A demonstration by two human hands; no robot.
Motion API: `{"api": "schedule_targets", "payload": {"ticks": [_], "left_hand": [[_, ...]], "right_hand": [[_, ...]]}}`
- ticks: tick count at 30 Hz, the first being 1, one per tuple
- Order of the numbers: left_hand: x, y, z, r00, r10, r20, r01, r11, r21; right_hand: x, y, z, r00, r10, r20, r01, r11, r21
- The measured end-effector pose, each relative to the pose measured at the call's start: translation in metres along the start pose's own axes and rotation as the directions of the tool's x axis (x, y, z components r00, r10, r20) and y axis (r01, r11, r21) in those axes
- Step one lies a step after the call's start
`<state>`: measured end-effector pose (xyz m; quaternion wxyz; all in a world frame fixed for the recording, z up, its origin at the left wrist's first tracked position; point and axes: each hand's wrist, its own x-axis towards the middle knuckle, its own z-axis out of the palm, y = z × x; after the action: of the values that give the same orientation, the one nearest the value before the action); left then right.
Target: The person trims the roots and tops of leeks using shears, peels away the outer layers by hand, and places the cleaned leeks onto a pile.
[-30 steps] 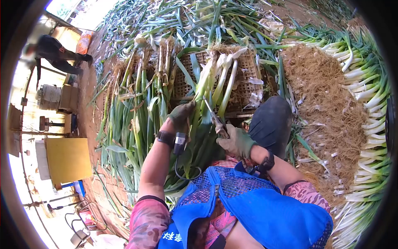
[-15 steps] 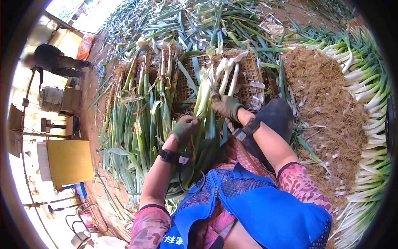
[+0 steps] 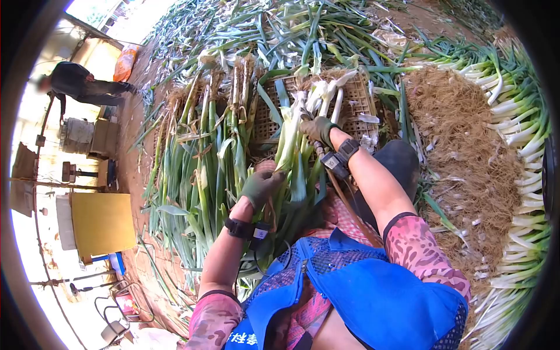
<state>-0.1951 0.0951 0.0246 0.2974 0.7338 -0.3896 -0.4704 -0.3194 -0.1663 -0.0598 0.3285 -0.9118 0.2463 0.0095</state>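
My left hand point(image 3: 262, 185), in a dark green glove, is closed around the leafy part of a large green onion point(image 3: 289, 137). The onion's pale stalk points away from me toward the crate. My right hand point(image 3: 318, 129), gloved too, is wrapped around what looks like a blow gun, mostly hidden by the fingers. Its brown hose point(image 3: 345, 201) runs down toward my lap. The gun's tip is close beside the held stalk. Several peeled white stalks point(image 3: 333, 96) lie just beyond my right hand. Unpeeled green onions point(image 3: 204, 157) with roots lie left of my left hand.
A woven plastic crate point(image 3: 357, 108) lies in front of me. Stripped leaves point(image 3: 280, 29) cover the ground beyond. On the right are a heap of brown roots point(image 3: 461, 151) and a curved row of cleaned onions point(image 3: 522, 186). A person point(image 3: 81, 84) stands at the far left.
My right hand has moved forward along the stalk, away from my body. My left hand keeps its hold on the onion with little movement. The view has shifted slightly.
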Motion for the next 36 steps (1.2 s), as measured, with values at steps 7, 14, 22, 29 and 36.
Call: {"api": "schedule_targets", "payload": {"ticks": [7, 14, 22, 29, 36], "left_hand": [[0.001, -0.005, -0.017, 0.981, -0.167, 0.096, 0.192, 0.872, -0.450], [-0.022, 0.033, -0.029, 0.967, -0.015, 0.256, 0.204, 0.652, -0.730], [-0.017, -0.008, -0.001, 0.948, -0.097, 0.303, 0.296, 0.617, -0.729], [0.027, -0.028, -0.057, 0.989, -0.085, -0.123, 0.103, 0.983, 0.150], [0.103, -0.046, -0.086, 0.787, -0.290, -0.545, 0.601, 0.565, 0.566]], "right_hand": [[-0.108, -0.065, -0.001, 0.916, 0.343, 0.209, -0.378, 0.558, 0.738], [-0.118, -0.068, 0.011, 0.924, 0.305, 0.229, -0.360, 0.501, 0.787], [0.001, 0.009, 0.019, 0.997, -0.062, -0.038, 0.073, 0.861, 0.503], [-0.059, -0.026, 0.016, 0.949, 0.264, 0.174, -0.312, 0.691, 0.652], [-0.153, -0.070, 0.013, 0.929, 0.292, 0.229, -0.349, 0.476, 0.807]]}}
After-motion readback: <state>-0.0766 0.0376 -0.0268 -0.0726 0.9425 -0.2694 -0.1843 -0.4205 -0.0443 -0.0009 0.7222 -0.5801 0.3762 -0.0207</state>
